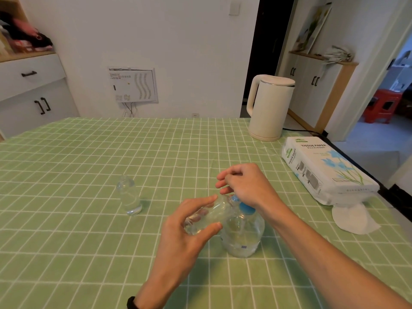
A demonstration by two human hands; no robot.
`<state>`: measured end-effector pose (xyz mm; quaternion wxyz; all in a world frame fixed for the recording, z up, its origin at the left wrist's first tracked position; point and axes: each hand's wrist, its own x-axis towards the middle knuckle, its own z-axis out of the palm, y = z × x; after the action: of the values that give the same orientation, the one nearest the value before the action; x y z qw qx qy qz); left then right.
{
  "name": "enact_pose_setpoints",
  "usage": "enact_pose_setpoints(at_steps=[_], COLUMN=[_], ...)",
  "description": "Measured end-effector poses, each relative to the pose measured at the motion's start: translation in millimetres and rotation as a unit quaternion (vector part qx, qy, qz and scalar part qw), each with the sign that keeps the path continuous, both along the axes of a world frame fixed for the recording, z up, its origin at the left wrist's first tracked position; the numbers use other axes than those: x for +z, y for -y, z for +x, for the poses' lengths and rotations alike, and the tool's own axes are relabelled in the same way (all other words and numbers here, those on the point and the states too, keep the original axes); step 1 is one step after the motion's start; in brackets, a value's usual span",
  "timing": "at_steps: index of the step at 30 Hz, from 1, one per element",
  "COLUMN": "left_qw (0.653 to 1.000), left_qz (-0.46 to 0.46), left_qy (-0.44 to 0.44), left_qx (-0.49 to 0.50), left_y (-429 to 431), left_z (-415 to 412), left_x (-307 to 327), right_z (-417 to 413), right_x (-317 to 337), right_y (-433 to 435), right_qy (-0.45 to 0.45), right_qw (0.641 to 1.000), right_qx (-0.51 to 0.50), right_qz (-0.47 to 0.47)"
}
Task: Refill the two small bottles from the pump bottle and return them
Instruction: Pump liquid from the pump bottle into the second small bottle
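Two small bottles in play. Tilted small bottle (pixel 207 217) lies in left grip (pixel 189 233), fingers + thumb curled round its body, neck aimed at the blue pump head just beyond the fingertips. Standing small bottle (pixel 129 197) is well left of that grip, on the table (pixel 89 152). Right grip (pixel 245 186) sits over the pump bottle (pixel 243 235), fingers curled; can't tell if it clasps anything or just presses. Tilted one: thin clear plastic, prob. light, slick if wet, so hold mid-body, gently. Pump bottle prob. heavier, steadier; press straight down.

Clear glossy plastic small bottle (pixel 206 217)
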<state>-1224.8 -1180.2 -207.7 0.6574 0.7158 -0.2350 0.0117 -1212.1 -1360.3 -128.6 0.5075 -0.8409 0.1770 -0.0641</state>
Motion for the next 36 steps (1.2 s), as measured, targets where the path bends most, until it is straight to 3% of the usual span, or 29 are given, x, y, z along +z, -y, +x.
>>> enact_pose_setpoints(at_steps=[36], left_qw=[1.000], left_qz=[0.007], left_qy=[-0.006], left_qx=[-0.004], left_y=[-1], left_z=[0], left_x=[9], right_z=[-1], right_x=[1], right_y=[-2], right_qy=[0.014], right_qw=[1.000], right_qx=[-0.018], right_qz=[-0.006])
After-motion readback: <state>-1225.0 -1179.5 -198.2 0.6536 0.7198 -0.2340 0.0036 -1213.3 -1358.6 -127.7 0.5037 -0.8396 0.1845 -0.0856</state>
